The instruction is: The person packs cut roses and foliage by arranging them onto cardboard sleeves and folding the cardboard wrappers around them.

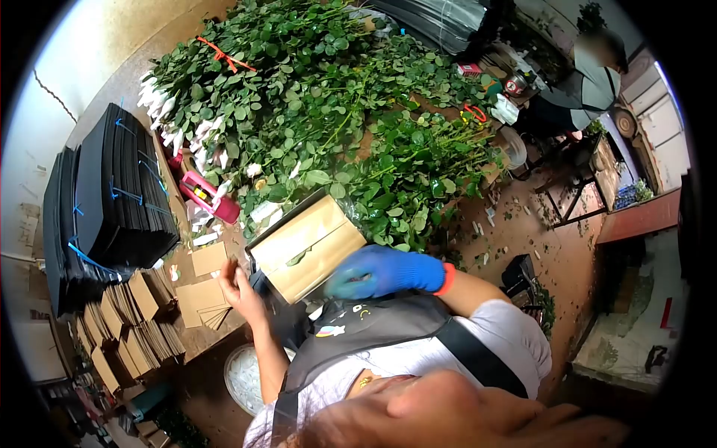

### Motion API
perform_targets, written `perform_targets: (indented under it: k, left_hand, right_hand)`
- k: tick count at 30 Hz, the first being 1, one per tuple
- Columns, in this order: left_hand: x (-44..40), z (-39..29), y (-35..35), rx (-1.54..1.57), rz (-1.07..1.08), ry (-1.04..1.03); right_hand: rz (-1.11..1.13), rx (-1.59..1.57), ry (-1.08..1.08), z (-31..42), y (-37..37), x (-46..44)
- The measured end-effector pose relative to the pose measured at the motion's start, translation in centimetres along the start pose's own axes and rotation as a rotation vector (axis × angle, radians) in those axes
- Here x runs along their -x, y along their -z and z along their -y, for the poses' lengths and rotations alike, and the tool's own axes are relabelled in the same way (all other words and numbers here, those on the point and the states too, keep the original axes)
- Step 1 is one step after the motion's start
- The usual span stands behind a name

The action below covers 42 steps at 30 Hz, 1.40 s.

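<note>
A black box lined with brown paper stands at the table's near edge, a small green leaf lying on its paper. My right hand, in a blue glove with a red cuff, is at the box's near right corner; motion smears its fingers, so I cannot tell whether it grips anything. Bare and raised, my left hand is left of the box with fingers apart and nothing visible in it. Beside that hand are flat cardboard pieces. Leafy cut stems, some with white-wrapped heads, cover the table beyond the box.
Black folded cardboard is stacked at left, above many brown cardboard pieces. A pink tool lies near the stems. Red-handled scissors are at the far right of the table. Another person is at the upper right.
</note>
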<state>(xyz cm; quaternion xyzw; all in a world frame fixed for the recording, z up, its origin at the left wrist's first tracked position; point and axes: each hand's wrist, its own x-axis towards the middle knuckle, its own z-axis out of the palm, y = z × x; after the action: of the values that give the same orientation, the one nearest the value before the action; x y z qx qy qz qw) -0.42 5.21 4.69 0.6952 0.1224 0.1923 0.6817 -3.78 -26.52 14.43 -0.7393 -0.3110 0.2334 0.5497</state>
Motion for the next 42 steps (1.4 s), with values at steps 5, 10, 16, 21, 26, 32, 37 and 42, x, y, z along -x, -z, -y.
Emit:
perform_targets:
  k: [5,10,16,21,26,32,37,42]
  left_hand:
    - [3.3,7.7,5.9,-0.003,0.026,0.256]
    - [5.5,4.8,6.3,0.164,-0.138,0.443]
    - [3.2,-0.5,0.4,0.355,0.495,0.558]
    - [1.2,-6.5,-5.9,0.838,0.901,0.517]
    - [5.1,-16.7,-10.5,0.685,1.076,0.051]
    - [11.3,-22.6,-14.1,0.436,1.406,-0.474]
    - [12.5,-24.2,-16.0,0.431,1.436,-0.619]
    - [8.6,-18.8,-12.8,0.704,1.510,-0.210]
  right_hand:
    - [0.029,0.868,0.750,0.5,-4.9,-12.8]
    - [0.570,1.214,0.715,-0.9,-6.4,-16.8]
    - [0.067,0.984,0.739,7.2,-0.4,-11.1]
    - [-0.244,0.044,0.264,11.4,2.8,5.0]
    - [-0.988,-0.115,-0.300,0.8,-0.6,15.0]
    - [-1.259,0.031,-0.239,0.5,-0.5,15.0]
    - [-1.243,0.152,-0.225,2.4,-0.4,15.6]
    - [-1.140,0.293,-0.140,4.8,0.1,15.1]
